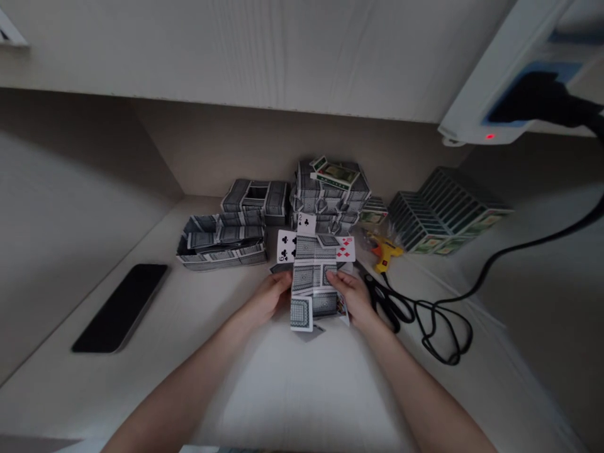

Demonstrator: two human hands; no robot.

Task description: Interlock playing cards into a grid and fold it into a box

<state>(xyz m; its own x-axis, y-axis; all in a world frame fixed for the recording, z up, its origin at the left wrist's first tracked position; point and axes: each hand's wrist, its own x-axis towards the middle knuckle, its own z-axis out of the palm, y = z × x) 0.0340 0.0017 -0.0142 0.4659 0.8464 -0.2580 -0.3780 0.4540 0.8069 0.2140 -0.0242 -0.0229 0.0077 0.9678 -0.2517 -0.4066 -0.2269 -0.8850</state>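
Observation:
Between my hands is a structure of joined playing cards, mostly with grey patterned backs showing. A two of clubs sticks out at its top, a six of clubs at its left and a red diamond card at its right. My left hand grips the left edge, its fingertips partly hidden behind the cards. My right hand closes on the right side, thumb on top of a card back. Beneath the structure, a loose-looking card corner shows near the tabletop.
Card-built boxes and a taller card stack bearing a green card packet stand behind. To the right are a yellow glue gun, black scissors, a black cable and card packets. A phone lies left.

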